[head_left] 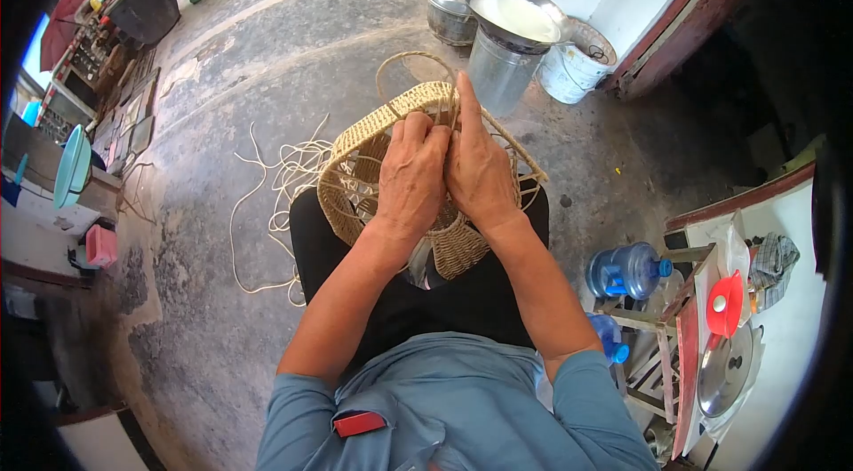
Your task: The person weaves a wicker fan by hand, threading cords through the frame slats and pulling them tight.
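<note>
A half-woven basket (373, 126) of straw-coloured cord rests on my lap, its frame bars showing through open gaps. My left hand (411, 171) is closed at the inside of the far rim, fingers curled around the cord. Beside it, touching, my right hand (480, 171) also grips there, with its index finger stretched up along the rim. Between the two hands short strands show; the fingertips are partly hidden. A loop of cord (404, 56) arches above the far rim and runs behind the right index finger. Loose cord (289, 171) lies tangled on the floor at the left.
Ahead to the right, a wok (520, 16) of pale liquid sits on a metal cylinder (499, 71), near a lidded pot (450, 13) and a white bucket (573, 62). Water jugs (629, 271) lie on a rack at right. A teal basin (73, 166) stands at left.
</note>
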A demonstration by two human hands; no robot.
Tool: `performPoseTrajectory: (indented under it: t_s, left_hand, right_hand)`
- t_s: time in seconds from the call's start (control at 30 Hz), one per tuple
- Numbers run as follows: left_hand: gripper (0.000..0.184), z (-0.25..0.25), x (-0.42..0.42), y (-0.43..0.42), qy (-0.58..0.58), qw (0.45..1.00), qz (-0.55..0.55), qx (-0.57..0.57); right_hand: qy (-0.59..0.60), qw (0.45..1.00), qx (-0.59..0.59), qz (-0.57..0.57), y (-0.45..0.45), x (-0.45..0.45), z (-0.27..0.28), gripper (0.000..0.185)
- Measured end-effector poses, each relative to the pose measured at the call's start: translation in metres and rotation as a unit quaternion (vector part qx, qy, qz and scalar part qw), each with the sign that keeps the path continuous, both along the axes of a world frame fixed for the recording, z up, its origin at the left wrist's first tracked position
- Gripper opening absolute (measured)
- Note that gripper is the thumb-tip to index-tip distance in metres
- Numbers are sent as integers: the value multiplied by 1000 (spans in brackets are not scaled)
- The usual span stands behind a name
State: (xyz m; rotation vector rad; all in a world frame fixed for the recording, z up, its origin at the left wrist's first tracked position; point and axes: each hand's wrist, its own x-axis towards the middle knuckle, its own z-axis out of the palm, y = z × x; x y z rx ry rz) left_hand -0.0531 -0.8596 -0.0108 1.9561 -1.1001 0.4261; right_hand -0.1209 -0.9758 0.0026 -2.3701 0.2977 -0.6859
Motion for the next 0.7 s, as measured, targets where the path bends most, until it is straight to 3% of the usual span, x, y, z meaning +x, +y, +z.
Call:
performPoseTrajectory:
  t_s: [0.17,0.27,0.47,0.5,0.57,0.67,0.7]
  left_hand:
    - [29,-2,1,2,-4,1000,2,-5]
    - [28,-6,2,1,-11,1000,9,-19]
    - [20,-6,3,0,-12,999,22,-40]
    - [19,-7,4,0,-7,999,23,-41]
    - [18,-9,5,0,-14,999,24,-41]
    - [16,-8,7,0,-4,999,22,-38]
    - [15,-7,8,0,3,999,22,-37]
  right_hand:
    - [-5,999,-32,-32,4,0,-2,84]
    - [-82,992,-64,-74,-1,5,-17,81]
    - [-143,984,48,-94,3,-5,-18,64]
    - [-169,966,178,-74,2,-3,-20,58]
    - [-209,878,429,-33,1,-1,-25,45]
    - [-201,755,623,44,-21,-17,-16,30]
    - [-196,741,642,25,-23,-24,1,28]
